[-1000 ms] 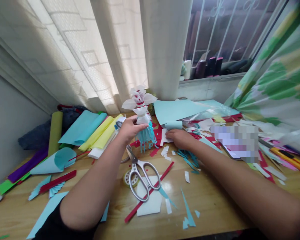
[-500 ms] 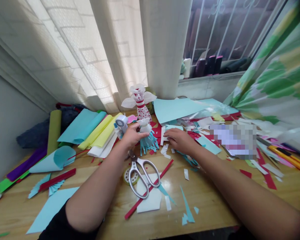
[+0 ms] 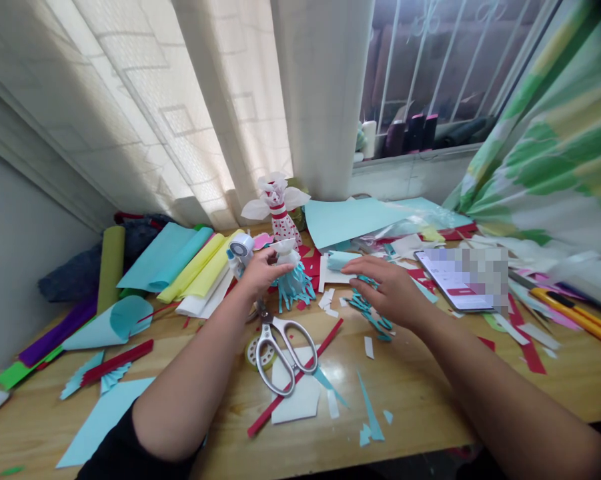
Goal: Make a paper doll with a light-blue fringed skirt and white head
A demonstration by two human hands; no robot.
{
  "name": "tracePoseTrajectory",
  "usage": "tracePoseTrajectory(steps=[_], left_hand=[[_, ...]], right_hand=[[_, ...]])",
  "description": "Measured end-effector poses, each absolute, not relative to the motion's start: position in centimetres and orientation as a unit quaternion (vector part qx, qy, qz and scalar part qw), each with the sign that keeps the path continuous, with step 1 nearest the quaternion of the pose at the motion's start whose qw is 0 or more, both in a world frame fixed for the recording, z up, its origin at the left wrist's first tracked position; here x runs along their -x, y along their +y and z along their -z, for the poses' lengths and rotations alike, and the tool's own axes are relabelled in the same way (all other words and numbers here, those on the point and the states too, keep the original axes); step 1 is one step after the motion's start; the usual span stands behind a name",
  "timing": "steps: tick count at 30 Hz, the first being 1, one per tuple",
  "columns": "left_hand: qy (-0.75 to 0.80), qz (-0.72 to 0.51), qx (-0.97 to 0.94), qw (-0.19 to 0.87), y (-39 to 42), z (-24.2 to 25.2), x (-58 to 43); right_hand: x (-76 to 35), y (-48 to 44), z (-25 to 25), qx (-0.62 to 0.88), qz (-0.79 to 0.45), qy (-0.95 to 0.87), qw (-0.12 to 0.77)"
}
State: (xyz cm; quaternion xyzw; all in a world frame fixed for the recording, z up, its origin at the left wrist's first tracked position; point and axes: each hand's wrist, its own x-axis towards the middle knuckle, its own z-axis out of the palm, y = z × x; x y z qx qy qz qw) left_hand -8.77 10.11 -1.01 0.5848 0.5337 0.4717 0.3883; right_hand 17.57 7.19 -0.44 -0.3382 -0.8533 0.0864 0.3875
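My left hand (image 3: pixel 261 272) is closed at the left side of a small paper figure with a white top and a light blue fringed skirt (image 3: pixel 295 288); its fingertips are partly hidden. My right hand (image 3: pixel 383 285) hovers over a curly blue paper fringe (image 3: pixel 367 312), fingers extended and apart, holding nothing visible. Just beyond its fingertips lies a small rolled blue paper (image 3: pixel 341 260). Large silver-handled scissors (image 3: pixel 286 357) rest in front of the left hand, over a white paper piece (image 3: pixel 303 403) and a red strip (image 3: pixel 265 419).
Behind the figure stands a white-and-red paper bouquet (image 3: pixel 283 223). Rolled coloured papers (image 3: pixel 195 270) fill the left back. A phone (image 3: pixel 450 283) and yellow cutters (image 3: pixel 575 310) lie on the right. A tape roll (image 3: pixel 255 353) sits beside the scissors. Paper scraps (image 3: pixel 373 417) are scattered in front.
My right hand has drawn back to the right and toward me from the white paper, uncovering the small blue roll. My left hand stays at the figure. The view shifted slightly.
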Motion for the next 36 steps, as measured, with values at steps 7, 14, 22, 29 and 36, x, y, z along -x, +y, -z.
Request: tracePoseTrajectory(steps=[7, 14, 22, 29, 36], left_hand=[[0.534, -0.449, -0.602, 0.388, 10.5, 2.1, 9.3], [0.541, -0.499, -0.57, 0.366, 10.4, 1.6, 9.1], [0.486, -0.544, -0.579, 0.363, 7.9, -6.3, 9.8], [0.489, -0.52, -0.606, 0.35, 6.8, -7.9, 9.5], [0.543, -0.474, -0.605, 0.338, 9.5, 0.4, 9.1]], right_hand=[[-20.0, 4.9, 0.8, 0.341, -0.09, -0.854, 0.382], [-21.7, 4.1, 1.4, 0.35, -0.086, -0.85, 0.384], [-22.3, 3.6, 1.2, 0.348, -0.085, -0.845, 0.398], [-22.6, 3.2, 1.4, 0.354, -0.094, -0.841, 0.399], [-22.4, 3.2, 1.9, 0.359, -0.114, -0.841, 0.387]])
